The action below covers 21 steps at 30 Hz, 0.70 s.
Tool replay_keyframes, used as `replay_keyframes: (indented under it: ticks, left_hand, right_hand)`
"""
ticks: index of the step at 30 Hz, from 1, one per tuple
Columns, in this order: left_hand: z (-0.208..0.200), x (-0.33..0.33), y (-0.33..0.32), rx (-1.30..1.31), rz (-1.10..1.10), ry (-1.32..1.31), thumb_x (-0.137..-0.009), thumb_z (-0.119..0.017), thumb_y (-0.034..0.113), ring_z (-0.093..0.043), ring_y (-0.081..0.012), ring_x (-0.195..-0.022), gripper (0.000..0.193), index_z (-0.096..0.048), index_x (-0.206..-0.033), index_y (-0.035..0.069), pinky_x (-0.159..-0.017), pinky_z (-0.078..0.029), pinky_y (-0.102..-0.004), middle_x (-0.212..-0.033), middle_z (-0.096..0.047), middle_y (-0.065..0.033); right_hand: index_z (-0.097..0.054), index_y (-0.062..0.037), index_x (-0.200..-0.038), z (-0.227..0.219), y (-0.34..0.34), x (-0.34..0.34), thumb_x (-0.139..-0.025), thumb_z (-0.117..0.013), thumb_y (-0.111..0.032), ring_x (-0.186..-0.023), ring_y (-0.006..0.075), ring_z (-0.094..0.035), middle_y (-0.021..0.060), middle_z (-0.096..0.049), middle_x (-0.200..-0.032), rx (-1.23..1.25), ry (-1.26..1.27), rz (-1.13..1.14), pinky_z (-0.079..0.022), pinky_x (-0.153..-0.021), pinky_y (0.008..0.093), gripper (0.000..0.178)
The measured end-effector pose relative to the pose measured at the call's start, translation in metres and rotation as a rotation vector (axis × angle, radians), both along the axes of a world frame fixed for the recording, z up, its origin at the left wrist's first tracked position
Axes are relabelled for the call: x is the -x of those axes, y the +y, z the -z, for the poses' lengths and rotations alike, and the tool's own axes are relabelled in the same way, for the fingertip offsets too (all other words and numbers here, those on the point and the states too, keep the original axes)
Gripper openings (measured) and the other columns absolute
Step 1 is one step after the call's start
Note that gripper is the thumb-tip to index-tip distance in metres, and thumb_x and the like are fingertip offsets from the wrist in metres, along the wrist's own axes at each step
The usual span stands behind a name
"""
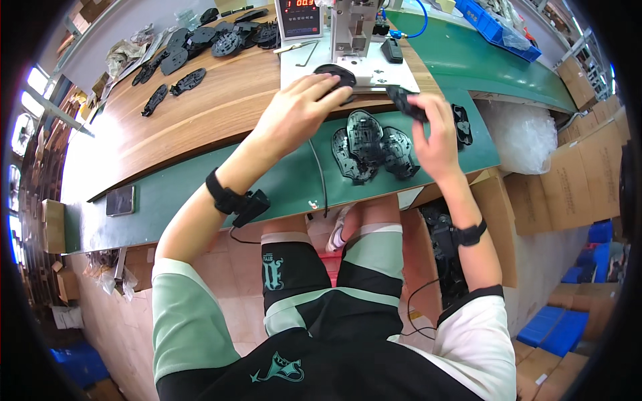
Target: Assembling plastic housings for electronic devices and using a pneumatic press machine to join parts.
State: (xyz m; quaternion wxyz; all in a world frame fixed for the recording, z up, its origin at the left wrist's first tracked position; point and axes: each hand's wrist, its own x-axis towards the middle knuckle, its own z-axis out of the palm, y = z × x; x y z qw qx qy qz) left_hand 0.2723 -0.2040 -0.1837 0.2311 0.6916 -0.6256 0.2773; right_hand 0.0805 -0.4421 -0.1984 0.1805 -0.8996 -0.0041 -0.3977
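Note:
My left hand has its fingers closed over a black oval plastic shell at the front of the machine's white base. To the right, my right hand pinches a smaller dark plastic part between thumb and fingers, just off the base's front corner. Below and between the hands, several black moulded shells lie overlapping on the green table, their ribbed insides facing up. Another dark part lies just right of my right hand.
A metal press column rises from the base, beside a control box with a red display. More black shells are heaped on the wooden board. A phone lies at left, a blue bin at far right. A cable hangs over the front edge.

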Motion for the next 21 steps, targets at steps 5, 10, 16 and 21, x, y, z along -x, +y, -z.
replay_keyframes:
  ticks: [5, 10, 16, 21]
  left_hand:
    - [0.006, 0.008, -0.040, -0.046, 0.035, -0.065, -0.092, -0.065, 0.006, -0.065, -0.0366, -0.129, 0.043, -0.070, -0.134, 0.011, -0.110, -0.054, -0.0458, -0.138, -0.069, -0.0189]
    - [0.015, -0.004, -0.063, -0.109, -0.020, -0.054, -0.090, -0.062, -0.001, -0.060, -0.0395, -0.137, 0.049, -0.065, -0.137, 0.011, -0.117, -0.049, -0.0480, -0.141, -0.066, -0.0224]
    - [0.024, -0.010, -0.071, -0.111, -0.053, 0.025, -0.091, -0.063, 0.001, -0.061, -0.0406, -0.136, 0.048, -0.063, -0.138, 0.009, -0.116, -0.049, -0.0488, -0.140, -0.066, -0.0226]
    - [0.023, -0.010, -0.070, -0.121, -0.030, 0.038, -0.092, -0.064, 0.003, -0.061, -0.0410, -0.135, 0.047, -0.062, -0.138, 0.010, -0.115, -0.050, -0.0489, -0.140, -0.066, -0.0227]
  right_hand:
    - [-0.065, -0.0020, -0.123, 0.034, 0.000, 0.055, -0.084, -0.063, 0.003, -0.119, 0.0411, -0.057, 0.0177, -0.061, -0.124, 0.026, 0.134, 0.074, -0.048, -0.104, 0.0479, 0.039]
    - [-0.062, 0.0001, -0.127, 0.052, -0.010, 0.071, -0.088, -0.062, -0.001, -0.122, 0.0410, -0.055, 0.0188, -0.060, -0.128, -0.078, 0.184, 0.088, -0.045, -0.108, 0.0482, 0.039]
    - [-0.063, -0.0016, -0.128, 0.061, -0.014, 0.074, -0.094, -0.059, -0.012, -0.126, 0.0385, -0.055, 0.0172, -0.062, -0.133, -0.108, 0.222, 0.014, -0.041, -0.112, 0.0478, 0.036]
    - [-0.066, -0.0050, -0.127, 0.042, -0.014, 0.055, -0.096, -0.058, -0.020, -0.128, 0.0358, -0.055, 0.0157, -0.063, -0.134, -0.082, 0.142, 0.023, -0.038, -0.113, 0.0457, 0.035]
